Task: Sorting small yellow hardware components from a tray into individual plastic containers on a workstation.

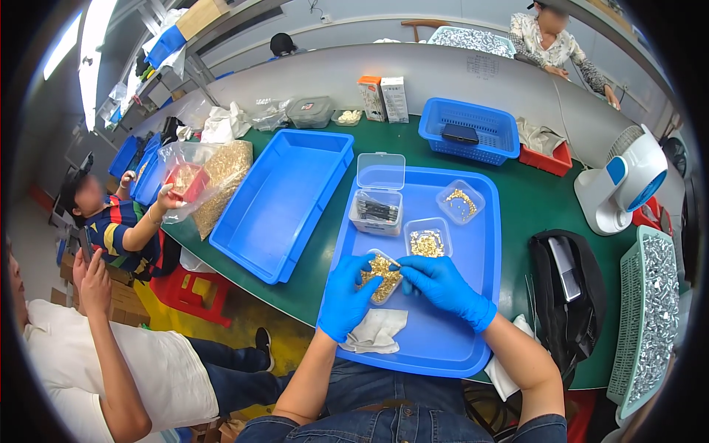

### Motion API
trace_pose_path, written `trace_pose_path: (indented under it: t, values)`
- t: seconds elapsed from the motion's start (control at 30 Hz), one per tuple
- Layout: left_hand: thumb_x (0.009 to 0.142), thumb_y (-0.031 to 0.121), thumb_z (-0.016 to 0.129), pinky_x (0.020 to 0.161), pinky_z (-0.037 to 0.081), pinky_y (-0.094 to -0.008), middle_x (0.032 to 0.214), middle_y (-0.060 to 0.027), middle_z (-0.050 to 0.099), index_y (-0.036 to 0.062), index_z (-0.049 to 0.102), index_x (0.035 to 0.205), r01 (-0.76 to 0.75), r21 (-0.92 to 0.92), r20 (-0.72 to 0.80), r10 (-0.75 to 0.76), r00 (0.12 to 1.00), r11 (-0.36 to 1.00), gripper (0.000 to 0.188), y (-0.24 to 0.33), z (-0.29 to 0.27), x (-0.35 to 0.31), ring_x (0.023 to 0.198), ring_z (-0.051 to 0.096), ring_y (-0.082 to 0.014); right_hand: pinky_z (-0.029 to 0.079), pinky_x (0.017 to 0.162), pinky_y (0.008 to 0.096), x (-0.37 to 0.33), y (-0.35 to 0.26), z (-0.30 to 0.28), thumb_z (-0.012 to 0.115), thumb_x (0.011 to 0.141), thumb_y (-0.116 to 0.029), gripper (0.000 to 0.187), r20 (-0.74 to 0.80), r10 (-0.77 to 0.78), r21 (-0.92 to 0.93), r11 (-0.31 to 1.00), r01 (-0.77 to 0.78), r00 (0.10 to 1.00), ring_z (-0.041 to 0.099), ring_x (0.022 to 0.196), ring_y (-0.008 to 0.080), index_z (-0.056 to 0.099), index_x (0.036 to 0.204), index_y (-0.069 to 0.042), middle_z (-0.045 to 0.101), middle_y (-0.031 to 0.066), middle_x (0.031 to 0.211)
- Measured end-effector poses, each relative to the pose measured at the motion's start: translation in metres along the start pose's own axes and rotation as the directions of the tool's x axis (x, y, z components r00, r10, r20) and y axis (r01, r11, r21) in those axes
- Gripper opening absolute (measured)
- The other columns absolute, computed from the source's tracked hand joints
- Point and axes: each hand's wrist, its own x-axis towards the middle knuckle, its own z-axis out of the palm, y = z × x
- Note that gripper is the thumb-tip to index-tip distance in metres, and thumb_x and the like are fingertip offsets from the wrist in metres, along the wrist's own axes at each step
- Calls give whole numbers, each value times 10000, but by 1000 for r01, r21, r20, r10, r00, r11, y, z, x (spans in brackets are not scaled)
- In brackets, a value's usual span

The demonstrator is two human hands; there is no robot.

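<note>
Both my hands wear blue gloves over a blue tray (pixel 421 177). My right hand (pixel 443 284) pinches a small gold-coloured metal piece (pixel 396 264) between thumb and fingers. Beside it, my left hand (pixel 348 292) has thumb and forefinger apart at the edge of a clear tub of small gold parts (pixel 382 293); nothing shows between them. Just beyond stand a second clear tub (pixel 428 240) of gold parts and a third tub (pixel 461 203) with fewer. A lidded clear box (pixel 377 213) holds dark slim pieces. A pale cloth (pixel 377 331) lies near my left wrist.
An empty blue tray (pixel 284 203) and a bag of grain-like bits (pixel 225 177) lie left. A blue basket (pixel 469 125) stands behind. Rightward are a white fan (pixel 624 181), black bag (pixel 565 295) and green basket of metal parts (pixel 650 317). Two people are close at left.
</note>
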Motion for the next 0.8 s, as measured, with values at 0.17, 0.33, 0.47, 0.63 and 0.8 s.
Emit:
trace_pose_path:
  t: [0.17,0.33,0.47,0.63,0.8]
  values:
    - [743,91,662,720,409,-320,873,-87,591,100,667,937,-496,781,443,225,868,380,194,-16,-9,9,799,568,-220,447,584,231,-2,0,3,494,930,-159,247,-23,9,-7,1000,-9,1000,547,603,89,597,1102,-16,610,39,681]
    - [743,88,662,714,414,-322,840,-84,588,92,667,900,-411,735,335,238,912,540,158,-21,-14,8,772,572,-218,467,593,252,-1,2,4,519,915,-151,234,-21,-54,-133,990,51,998,582,619,116,606,1088,-20,626,63,702]
    - [778,45,649,680,424,-269,836,-42,593,57,659,900,-159,394,147,109,983,905,123,-19,-17,5,737,558,-143,489,615,283,-1,6,6,534,901,-178,230,-8,-116,-310,945,108,993,625,663,174,622,1076,-58,649,88,758]
    - [819,2,622,657,429,-206,879,-11,607,10,646,920,103,-92,56,-98,994,990,105,-13,-14,-2,737,519,-67,512,663,326,-3,11,9,532,889,-244,238,-3,-178,-488,859,154,984,651,751,256,646,1063,-127,666,105,872]
    - [823,6,618,671,436,-209,904,-33,624,-2,643,943,170,-213,66,-160,985,962,122,-6,-13,-2,728,527,-76,515,678,330,-2,8,9,534,886,-247,231,1,-201,-533,829,171,980,649,775,270,656,1044,-130,665,105,912]
